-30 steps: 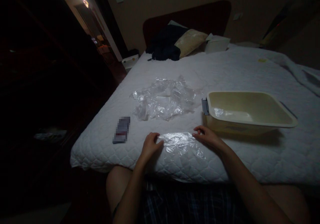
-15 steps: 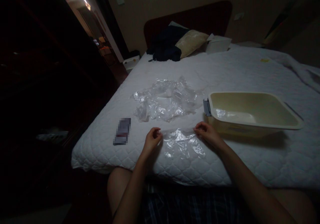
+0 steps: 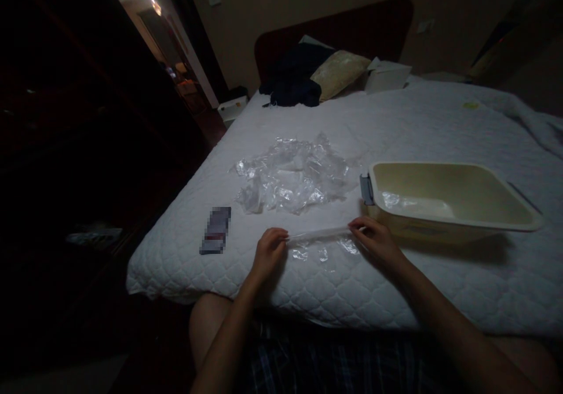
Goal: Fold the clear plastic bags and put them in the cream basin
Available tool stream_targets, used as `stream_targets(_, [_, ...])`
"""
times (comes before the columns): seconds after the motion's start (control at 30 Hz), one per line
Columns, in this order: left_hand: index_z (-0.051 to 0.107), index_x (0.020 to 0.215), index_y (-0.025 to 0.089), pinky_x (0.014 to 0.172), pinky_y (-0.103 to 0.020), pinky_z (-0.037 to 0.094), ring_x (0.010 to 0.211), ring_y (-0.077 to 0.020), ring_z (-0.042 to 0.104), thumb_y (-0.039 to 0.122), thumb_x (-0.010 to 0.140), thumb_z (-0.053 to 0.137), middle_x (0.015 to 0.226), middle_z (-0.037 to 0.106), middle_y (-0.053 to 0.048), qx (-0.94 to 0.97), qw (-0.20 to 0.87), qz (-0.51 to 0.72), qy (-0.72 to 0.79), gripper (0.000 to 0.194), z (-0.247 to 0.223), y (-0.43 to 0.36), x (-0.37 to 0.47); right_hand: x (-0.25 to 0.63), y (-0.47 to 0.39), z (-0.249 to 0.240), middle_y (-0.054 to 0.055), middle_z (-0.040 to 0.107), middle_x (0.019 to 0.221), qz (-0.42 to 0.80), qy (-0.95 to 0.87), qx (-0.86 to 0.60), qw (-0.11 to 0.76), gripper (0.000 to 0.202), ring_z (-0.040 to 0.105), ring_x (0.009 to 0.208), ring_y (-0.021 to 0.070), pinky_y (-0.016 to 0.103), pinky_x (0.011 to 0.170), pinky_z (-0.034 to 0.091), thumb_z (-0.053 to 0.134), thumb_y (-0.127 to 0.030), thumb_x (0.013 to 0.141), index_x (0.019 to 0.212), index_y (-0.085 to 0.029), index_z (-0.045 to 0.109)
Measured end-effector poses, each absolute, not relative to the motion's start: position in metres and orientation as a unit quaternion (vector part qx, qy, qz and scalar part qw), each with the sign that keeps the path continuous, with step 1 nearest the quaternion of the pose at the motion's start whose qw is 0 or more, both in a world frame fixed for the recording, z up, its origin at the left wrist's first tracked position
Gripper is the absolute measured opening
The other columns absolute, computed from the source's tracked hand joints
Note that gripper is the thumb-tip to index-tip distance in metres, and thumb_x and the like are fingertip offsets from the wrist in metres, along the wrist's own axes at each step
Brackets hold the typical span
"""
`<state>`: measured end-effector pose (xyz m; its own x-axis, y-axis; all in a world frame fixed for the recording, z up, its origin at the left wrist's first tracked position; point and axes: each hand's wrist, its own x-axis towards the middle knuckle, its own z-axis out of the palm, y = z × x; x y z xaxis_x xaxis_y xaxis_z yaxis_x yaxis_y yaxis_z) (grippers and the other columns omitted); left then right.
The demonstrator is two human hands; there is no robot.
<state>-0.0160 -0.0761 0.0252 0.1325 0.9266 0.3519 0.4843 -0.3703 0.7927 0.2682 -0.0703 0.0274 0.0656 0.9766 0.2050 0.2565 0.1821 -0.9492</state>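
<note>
A clear plastic bag (image 3: pixel 323 247) is stretched between my two hands just above the front of the bed. My left hand (image 3: pixel 270 248) pinches its left upper corner. At the right upper corner, my right hand (image 3: pixel 373 238) grips the same edge between thumb and fingers. The top edge is pulled into a taut strip, and the lower part hangs down toward the quilted cover. Beyond my hands lies a spread heap of crumpled clear plastic bags (image 3: pixel 292 174).
A large cream plastic bin (image 3: pixel 444 224) with grey side clips stands at right, close to my right hand. A blurred-out flat dark object (image 3: pixel 216 230) lies at left. The white quilted bed (image 3: pixel 176 247) holds a beige pillow (image 3: pixel 341 74), dark clothing (image 3: pixel 299 77) and a white box (image 3: pixel 387 76) at its far end.
My hands have moved slightly to the right and a little farther apart. The bag's top edge has gone from a wide sheet to a tight narrow strip.
</note>
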Motion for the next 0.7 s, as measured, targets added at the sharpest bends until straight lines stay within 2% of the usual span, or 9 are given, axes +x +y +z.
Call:
stream_targets(0.23, [0.057,0.096,0.022,0.087,-0.044,0.043,0.104,-0.0214,0.051,0.015,0.079,0.047,0.106,0.06,-0.007,0.842,0.14,0.328,0.405,0.021,0.014,-0.094,-0.028,0.278,-0.095,0.025,0.004,0.061,0.083,0.322,-0.653,-0.495,0.474,0.006,0.054,0.083,0.022,0.038,0.079,0.042,0.061,-0.023,0.067,0.07,-0.025,0.066])
stream_targets(0.4, [0.054,0.106,0.022,0.091,-0.046,0.041,0.111,-0.0223,0.048,0.014,0.082,0.043,0.113,0.058,-0.008,0.889,0.082,0.249,0.376,0.028,0.008,-0.106,-0.032,0.284,-0.105,0.017,0.004,0.063,0.086,0.346,-0.674,-0.488,0.434,0.016,0.054,0.084,0.023,0.042,0.084,0.04,0.059,-0.016,0.065,0.072,-0.026,0.068])
stream_targets(0.5, [0.05,0.111,0.021,0.092,-0.044,0.041,0.113,-0.0219,0.046,0.012,0.081,0.043,0.117,0.054,-0.01,0.89,0.066,0.244,0.38,0.032,0.009,-0.11,-0.035,0.286,-0.108,0.016,0.004,0.063,0.09,0.342,-0.681,-0.488,0.425,0.023,0.053,0.088,0.0242,0.044,0.088,0.036,0.057,-0.012,0.063,0.074,-0.027,0.069])
stream_targets(0.6, [0.047,0.114,0.019,0.091,-0.045,0.042,0.114,-0.0228,0.045,0.012,0.08,0.042,0.122,0.05,-0.013,0.884,0.032,0.257,0.389,0.034,0.012,-0.112,-0.033,0.283,-0.11,0.024,0.004,0.062,0.092,0.332,-0.658,-0.504,0.45,0.026,0.051,0.092,0.0255,0.046,0.092,0.033,0.057,-0.011,0.061,0.076,-0.027,0.069])
stream_targets(0.7, [0.04,0.121,0.018,0.093,-0.048,0.038,0.12,-0.025,0.04,0.012,0.081,0.039,0.126,0.046,-0.015,0.888,-0.004,0.243,0.39,0.041,0.019,-0.113,-0.023,0.267,-0.113,0.04,0.004,0.062,0.089,0.341,-0.597,-0.52,0.507,0.02,0.052,0.093,0.0257,0.044,0.093,0.034,0.059,-0.016,0.061,0.075,-0.027,0.069])
